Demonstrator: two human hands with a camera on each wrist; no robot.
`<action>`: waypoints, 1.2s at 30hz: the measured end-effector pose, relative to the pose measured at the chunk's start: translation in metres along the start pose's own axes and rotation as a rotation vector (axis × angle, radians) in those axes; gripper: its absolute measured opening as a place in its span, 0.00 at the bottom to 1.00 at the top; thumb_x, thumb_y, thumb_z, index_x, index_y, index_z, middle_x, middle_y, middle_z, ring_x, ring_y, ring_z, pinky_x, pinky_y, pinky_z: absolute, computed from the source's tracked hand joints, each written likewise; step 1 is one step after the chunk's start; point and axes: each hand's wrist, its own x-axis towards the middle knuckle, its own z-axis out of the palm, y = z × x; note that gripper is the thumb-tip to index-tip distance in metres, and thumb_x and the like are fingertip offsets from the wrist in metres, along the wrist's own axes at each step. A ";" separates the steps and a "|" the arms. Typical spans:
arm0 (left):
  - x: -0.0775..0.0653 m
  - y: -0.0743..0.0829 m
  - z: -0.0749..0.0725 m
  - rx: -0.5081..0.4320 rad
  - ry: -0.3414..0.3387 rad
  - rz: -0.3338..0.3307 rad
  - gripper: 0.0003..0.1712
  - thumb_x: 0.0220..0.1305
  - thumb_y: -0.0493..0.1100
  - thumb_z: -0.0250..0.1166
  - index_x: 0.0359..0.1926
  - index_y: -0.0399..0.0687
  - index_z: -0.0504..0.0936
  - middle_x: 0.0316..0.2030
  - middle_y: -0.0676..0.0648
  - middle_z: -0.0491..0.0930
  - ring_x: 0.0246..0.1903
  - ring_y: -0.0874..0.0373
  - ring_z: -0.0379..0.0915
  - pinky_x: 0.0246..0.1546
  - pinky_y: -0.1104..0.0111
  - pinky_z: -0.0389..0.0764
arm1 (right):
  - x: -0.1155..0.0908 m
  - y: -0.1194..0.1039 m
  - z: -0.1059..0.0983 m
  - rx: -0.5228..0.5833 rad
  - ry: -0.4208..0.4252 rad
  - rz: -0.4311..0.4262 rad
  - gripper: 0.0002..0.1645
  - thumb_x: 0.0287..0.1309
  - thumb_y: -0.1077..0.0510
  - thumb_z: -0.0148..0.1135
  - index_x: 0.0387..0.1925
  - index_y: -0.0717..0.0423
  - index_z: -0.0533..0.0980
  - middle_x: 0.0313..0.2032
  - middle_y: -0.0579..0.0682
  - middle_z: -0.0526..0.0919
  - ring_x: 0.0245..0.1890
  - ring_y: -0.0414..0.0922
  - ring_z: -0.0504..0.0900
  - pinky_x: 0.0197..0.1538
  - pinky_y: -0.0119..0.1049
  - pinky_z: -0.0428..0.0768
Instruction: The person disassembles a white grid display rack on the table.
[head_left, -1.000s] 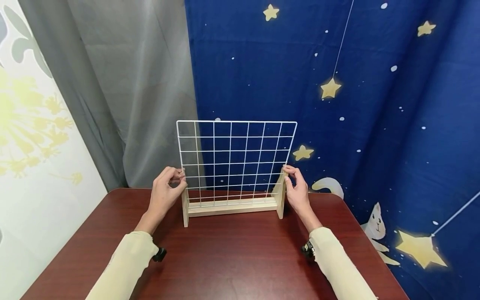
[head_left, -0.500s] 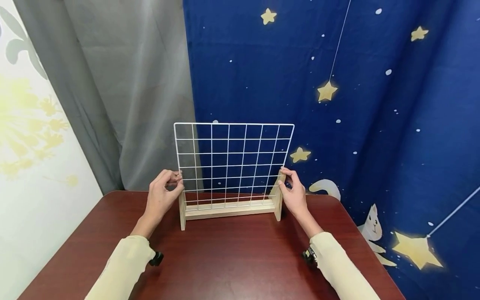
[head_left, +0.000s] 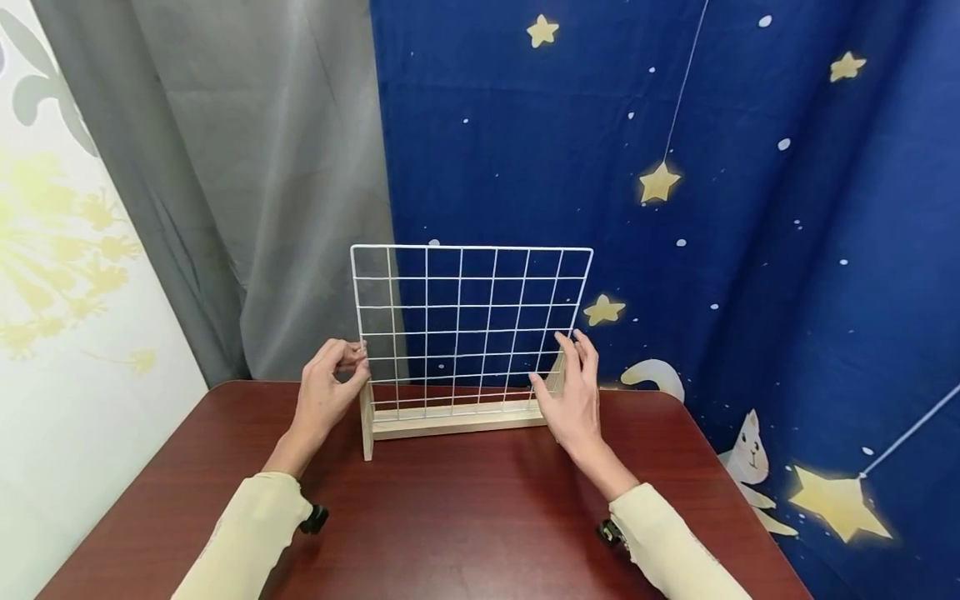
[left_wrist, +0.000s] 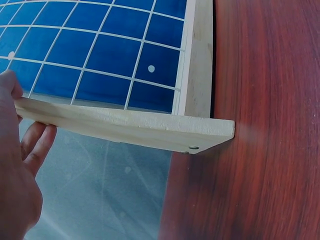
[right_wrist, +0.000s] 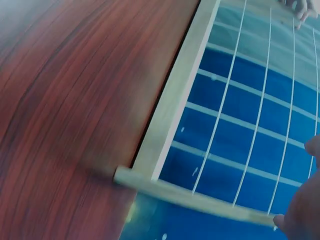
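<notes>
Behind the wire grid (head_left: pixel 468 321) hang gray and starry blue curtains (head_left: pixel 675 167).

Left hand (head_left: pixel 324 390) fingers curled in a pinch, right hand (head_left: pixel 572 402) fingers straight, spread

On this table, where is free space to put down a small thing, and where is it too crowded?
The widest bare patch of the table lies in front of the wooden stand, between the two sleeves. Narrower strips lie along the table's left and right edges, outside each arm. It is crowded at the stand's ends: the left hand pinches the wire grid, and the right hand is at the other end.
</notes>
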 end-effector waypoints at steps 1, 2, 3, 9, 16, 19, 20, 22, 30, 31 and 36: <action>0.000 0.000 0.000 0.000 -0.001 0.001 0.03 0.65 0.35 0.68 0.35 0.46 0.81 0.45 0.47 0.85 0.42 0.59 0.84 0.46 0.89 0.78 | 0.000 -0.004 0.003 -0.002 0.007 -0.030 0.47 0.57 0.57 0.79 0.76 0.51 0.68 0.79 0.60 0.58 0.76 0.60 0.68 0.70 0.59 0.77; 0.000 0.000 0.001 0.001 -0.001 -0.003 0.04 0.66 0.35 0.67 0.35 0.46 0.81 0.45 0.46 0.85 0.43 0.60 0.84 0.46 0.90 0.78 | 0.001 -0.008 0.006 -0.003 0.009 -0.057 0.48 0.57 0.57 0.79 0.76 0.50 0.67 0.80 0.59 0.58 0.76 0.60 0.68 0.71 0.59 0.77; 0.000 0.000 0.001 0.000 -0.001 -0.005 0.04 0.66 0.35 0.67 0.35 0.46 0.81 0.46 0.46 0.85 0.43 0.62 0.84 0.46 0.90 0.78 | 0.002 -0.012 0.009 -0.004 0.009 -0.080 0.49 0.57 0.58 0.79 0.77 0.49 0.67 0.81 0.58 0.57 0.76 0.59 0.68 0.70 0.59 0.78; 0.000 -0.001 0.002 0.001 -0.007 -0.001 0.07 0.64 0.31 0.68 0.34 0.46 0.80 0.46 0.46 0.84 0.46 0.72 0.80 0.46 0.88 0.79 | 0.010 -0.035 0.027 0.002 0.005 -0.182 0.49 0.58 0.57 0.78 0.78 0.44 0.66 0.82 0.54 0.57 0.79 0.56 0.65 0.68 0.56 0.81; 0.001 -0.002 0.001 0.017 -0.006 -0.007 0.06 0.64 0.33 0.67 0.33 0.47 0.79 0.46 0.47 0.84 0.43 0.63 0.82 0.46 0.90 0.76 | 0.018 -0.061 0.052 0.034 -0.007 -0.271 0.46 0.63 0.56 0.75 0.79 0.44 0.65 0.82 0.57 0.58 0.77 0.56 0.69 0.66 0.49 0.84; 0.002 -0.001 0.001 0.018 -0.005 -0.009 0.05 0.64 0.34 0.67 0.33 0.47 0.80 0.46 0.47 0.84 0.43 0.60 0.82 0.46 0.90 0.75 | 0.016 -0.069 0.061 0.002 -0.031 -0.272 0.48 0.63 0.54 0.75 0.80 0.41 0.63 0.82 0.57 0.57 0.77 0.57 0.69 0.65 0.49 0.85; 0.003 -0.001 0.002 0.018 -0.005 -0.009 0.05 0.64 0.34 0.67 0.33 0.46 0.79 0.46 0.47 0.84 0.43 0.60 0.82 0.45 0.90 0.75 | 0.016 -0.071 0.064 -0.012 -0.037 -0.268 0.49 0.63 0.54 0.75 0.81 0.40 0.63 0.83 0.57 0.56 0.77 0.58 0.69 0.65 0.50 0.85; 0.003 -0.001 0.002 0.019 -0.008 -0.010 0.05 0.64 0.34 0.67 0.33 0.47 0.79 0.46 0.47 0.84 0.43 0.60 0.82 0.45 0.90 0.75 | 0.015 -0.075 0.069 -0.042 -0.040 -0.257 0.51 0.62 0.54 0.77 0.81 0.39 0.61 0.83 0.56 0.55 0.77 0.59 0.68 0.67 0.53 0.83; 0.001 -0.001 0.001 0.020 0.002 -0.010 0.04 0.64 0.35 0.67 0.33 0.48 0.80 0.47 0.48 0.85 0.42 0.59 0.84 0.46 0.90 0.76 | 0.026 -0.085 0.082 -0.226 -0.086 -0.228 0.53 0.65 0.48 0.74 0.83 0.31 0.55 0.86 0.49 0.46 0.79 0.58 0.67 0.45 0.47 0.92; 0.001 -0.001 0.001 0.018 0.003 -0.007 0.04 0.64 0.35 0.67 0.33 0.48 0.80 0.46 0.47 0.85 0.42 0.60 0.84 0.46 0.90 0.76 | 0.028 -0.086 0.084 -0.240 -0.095 -0.223 0.53 0.66 0.48 0.73 0.83 0.30 0.54 0.86 0.48 0.45 0.79 0.56 0.66 0.43 0.46 0.92; 0.000 0.000 0.002 0.010 0.009 0.006 0.05 0.63 0.34 0.67 0.34 0.47 0.81 0.46 0.46 0.85 0.42 0.61 0.83 0.46 0.89 0.76 | 0.032 -0.088 0.093 -0.258 -0.099 -0.223 0.51 0.68 0.48 0.71 0.83 0.30 0.54 0.86 0.46 0.47 0.78 0.53 0.67 0.34 0.42 0.91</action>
